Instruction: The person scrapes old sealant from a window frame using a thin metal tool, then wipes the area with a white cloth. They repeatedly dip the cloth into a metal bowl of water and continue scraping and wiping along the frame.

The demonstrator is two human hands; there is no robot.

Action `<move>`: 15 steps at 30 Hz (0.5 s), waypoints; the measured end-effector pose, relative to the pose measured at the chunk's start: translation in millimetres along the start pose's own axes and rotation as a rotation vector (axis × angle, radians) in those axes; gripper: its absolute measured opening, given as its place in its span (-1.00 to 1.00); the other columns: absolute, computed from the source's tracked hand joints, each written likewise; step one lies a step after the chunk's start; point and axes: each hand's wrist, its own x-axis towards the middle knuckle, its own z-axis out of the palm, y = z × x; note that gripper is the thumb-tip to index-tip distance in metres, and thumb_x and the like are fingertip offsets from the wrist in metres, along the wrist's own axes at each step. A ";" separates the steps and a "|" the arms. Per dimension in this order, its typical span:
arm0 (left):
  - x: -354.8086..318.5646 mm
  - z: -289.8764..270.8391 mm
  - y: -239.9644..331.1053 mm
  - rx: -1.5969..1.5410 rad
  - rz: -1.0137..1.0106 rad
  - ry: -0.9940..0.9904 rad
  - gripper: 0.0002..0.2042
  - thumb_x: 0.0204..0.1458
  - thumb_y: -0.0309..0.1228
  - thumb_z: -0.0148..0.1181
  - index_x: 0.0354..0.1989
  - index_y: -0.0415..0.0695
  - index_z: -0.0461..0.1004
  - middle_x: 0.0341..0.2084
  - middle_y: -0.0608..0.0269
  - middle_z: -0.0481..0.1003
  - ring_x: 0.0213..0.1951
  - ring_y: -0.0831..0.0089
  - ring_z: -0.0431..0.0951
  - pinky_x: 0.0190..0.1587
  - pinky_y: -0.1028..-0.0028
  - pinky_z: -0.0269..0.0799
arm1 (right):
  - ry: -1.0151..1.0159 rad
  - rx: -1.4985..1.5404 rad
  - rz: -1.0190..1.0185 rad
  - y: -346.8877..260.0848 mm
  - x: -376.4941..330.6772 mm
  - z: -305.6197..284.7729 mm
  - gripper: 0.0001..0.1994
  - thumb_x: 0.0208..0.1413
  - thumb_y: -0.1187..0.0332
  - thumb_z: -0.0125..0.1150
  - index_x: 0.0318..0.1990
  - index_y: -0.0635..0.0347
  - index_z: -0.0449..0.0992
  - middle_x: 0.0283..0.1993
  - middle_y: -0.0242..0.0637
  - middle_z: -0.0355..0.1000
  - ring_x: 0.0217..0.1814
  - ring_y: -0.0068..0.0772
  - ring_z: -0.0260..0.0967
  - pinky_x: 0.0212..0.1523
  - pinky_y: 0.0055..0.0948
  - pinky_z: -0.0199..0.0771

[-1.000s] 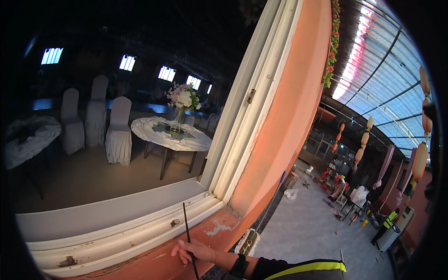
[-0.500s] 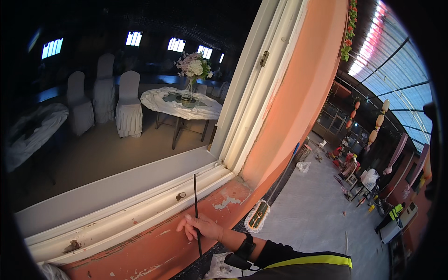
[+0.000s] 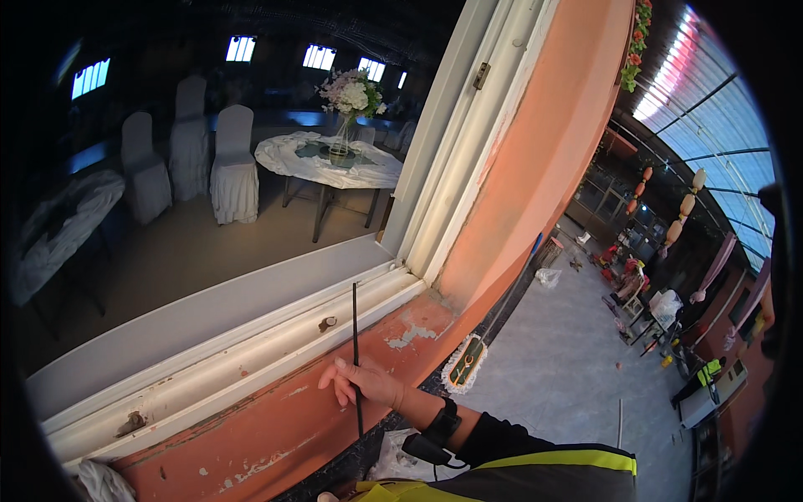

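My right hand [image 3: 368, 385] comes in from the lower right, closed around a thin black rod [image 3: 355, 326]. The rod stands nearly upright, its top in front of the white window track [image 3: 251, 366] and its lower end below my fingers. Behind the hand is the orange sill [image 3: 268, 418], with chipped, peeling paint. Brownish debris [image 3: 131, 424] lies in the track at the left, and another small bit [image 3: 327, 324] near the rod. A black device is strapped to my right wrist. My left hand does not show clearly; a tiny pale shape at the lower edge cannot be made out.
Crumpled pale cloth [image 3: 104, 483] lies at the sill's lower left. Below my arm is a clear plastic bag [image 3: 397, 458]; a flat mop head [image 3: 465, 365] rests beyond it. Inside stand covered chairs [image 3: 234, 163] and a flower-topped table [image 3: 376, 174]. A person in a vest [image 3: 709, 374] is far right.
The window and room sit slightly higher in the picture, as the view has shifted. My right hand keeps its hold on the rod, and more of my yellow vest shows at the bottom.
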 end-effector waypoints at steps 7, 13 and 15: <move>-5.8 -14.6 -3.7 0.010 -0.023 0.018 -0.75 0.12 -0.39 0.07 -0.09 -0.27 0.49 -0.25 0.20 0.55 -0.27 0.42 0.52 -0.18 0.42 0.45 | -0.015 0.037 0.026 0.8 -1.8 -1.4 -0.42 0.37 -0.01 -0.33 -0.17 0.39 0.50 -0.71 -0.47 0.18 -0.51 -0.51 0.36 -0.40 -0.49 0.44; -19.3 -30.3 -13.1 0.026 -0.044 0.045 -0.76 0.12 -0.42 0.08 -0.09 -0.27 0.49 -0.25 0.20 0.56 -0.28 0.42 0.52 -0.18 0.43 0.45 | 0.007 0.039 0.000 3.0 -0.1 -0.6 -0.40 0.34 -0.06 -0.29 -0.33 0.37 0.47 -0.70 -0.37 0.23 -0.53 -0.50 0.36 -0.45 -0.49 0.47; -27.0 -39.1 -17.4 0.033 -0.050 0.060 -0.76 0.12 -0.43 0.08 -0.10 -0.28 0.49 -0.25 0.20 0.56 -0.28 0.42 0.52 -0.18 0.43 0.45 | 0.014 0.044 -0.002 3.3 -0.1 -0.5 -0.39 0.33 -0.08 -0.27 -0.38 0.35 0.47 -0.70 -0.34 0.24 -0.55 -0.50 0.36 -0.47 -0.49 0.48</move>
